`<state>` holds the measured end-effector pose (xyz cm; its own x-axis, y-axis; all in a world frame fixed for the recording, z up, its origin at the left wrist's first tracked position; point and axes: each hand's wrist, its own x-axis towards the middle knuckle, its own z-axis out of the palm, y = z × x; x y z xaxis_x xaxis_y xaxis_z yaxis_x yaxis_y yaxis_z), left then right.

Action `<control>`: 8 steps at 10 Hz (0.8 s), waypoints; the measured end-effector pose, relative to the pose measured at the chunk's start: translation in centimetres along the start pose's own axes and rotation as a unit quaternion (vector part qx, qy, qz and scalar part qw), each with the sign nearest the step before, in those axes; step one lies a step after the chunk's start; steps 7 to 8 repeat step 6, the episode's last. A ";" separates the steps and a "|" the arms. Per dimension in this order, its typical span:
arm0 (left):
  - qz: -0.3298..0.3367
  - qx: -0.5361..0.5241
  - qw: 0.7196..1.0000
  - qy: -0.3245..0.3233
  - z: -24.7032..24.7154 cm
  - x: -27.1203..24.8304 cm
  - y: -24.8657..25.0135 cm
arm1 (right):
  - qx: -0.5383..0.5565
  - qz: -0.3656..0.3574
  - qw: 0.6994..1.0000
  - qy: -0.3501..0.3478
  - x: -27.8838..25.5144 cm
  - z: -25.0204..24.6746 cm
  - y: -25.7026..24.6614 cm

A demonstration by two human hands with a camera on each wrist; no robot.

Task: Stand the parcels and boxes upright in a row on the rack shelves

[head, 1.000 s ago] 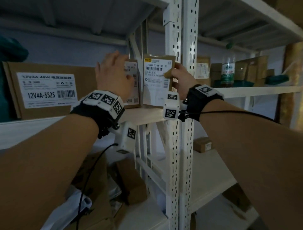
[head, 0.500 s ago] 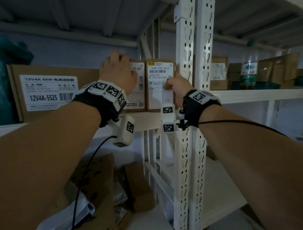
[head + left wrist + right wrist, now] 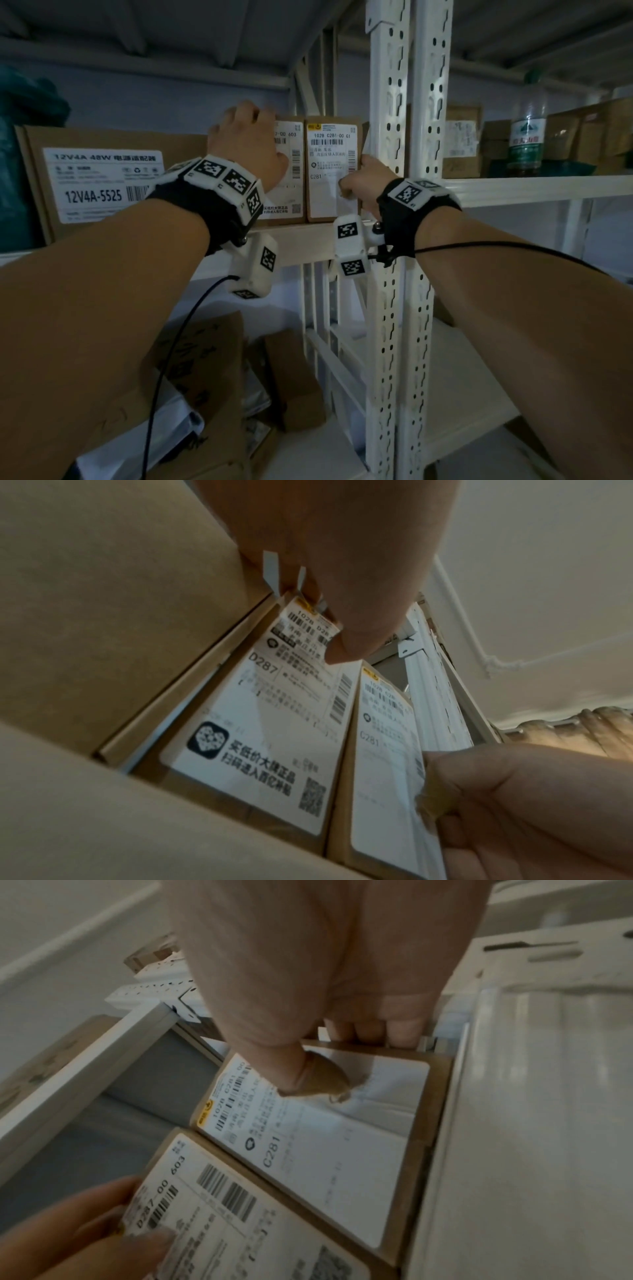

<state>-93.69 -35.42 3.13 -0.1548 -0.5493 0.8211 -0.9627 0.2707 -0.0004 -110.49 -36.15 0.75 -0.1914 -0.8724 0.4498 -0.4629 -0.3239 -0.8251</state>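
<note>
On a white rack shelf (image 3: 301, 245), a wide 12V4A-5525 box (image 3: 102, 181) stands at the left. Beside it, the left hand (image 3: 248, 145) grips the upright D287 parcel (image 3: 289, 178) by its top. Touching that parcel, the C281 parcel (image 3: 330, 174) stands against the rack post (image 3: 388, 137), pinched by the right hand (image 3: 363, 180).

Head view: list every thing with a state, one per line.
D287 parcel: upright on the shelf, left hand gripping its top.
C281 parcel: upright beside it, right hand pinching its right edge.
12V4A-5525 box: standing, label forward.
Bottle: upright on the next shelf.
Lower-shelf boxes: lying untidily.
</note>
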 end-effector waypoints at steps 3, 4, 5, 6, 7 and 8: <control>0.002 0.018 0.999 -0.046 -0.3 0.3 -0.1 | -0.225 0.042 0.974 0.003 -0.6 -0.8 -0.1; -0.009 0.001 0.999 -0.052 -0.6 0.3 0.2 | -0.229 0.059 0.972 -0.001 -0.6 -1.4 0.4; -0.013 0.001 0.999 -0.052 -0.4 0.3 0.5 | -0.169 0.067 0.983 -0.001 -0.8 -2.3 1.0; -0.033 -0.019 0.998 -0.039 -0.7 0.1 0.6 | -0.162 0.057 0.985 0.024 -0.5 -3.2 1.6; -0.033 -0.019 0.998 -0.039 -0.7 0.1 0.6 | -0.162 0.057 0.985 0.024 -0.5 -3.2 1.6; -0.033 -0.019 0.998 -0.039 -0.7 0.1 0.6 | -0.162 0.057 0.985 0.024 -0.5 -3.2 1.6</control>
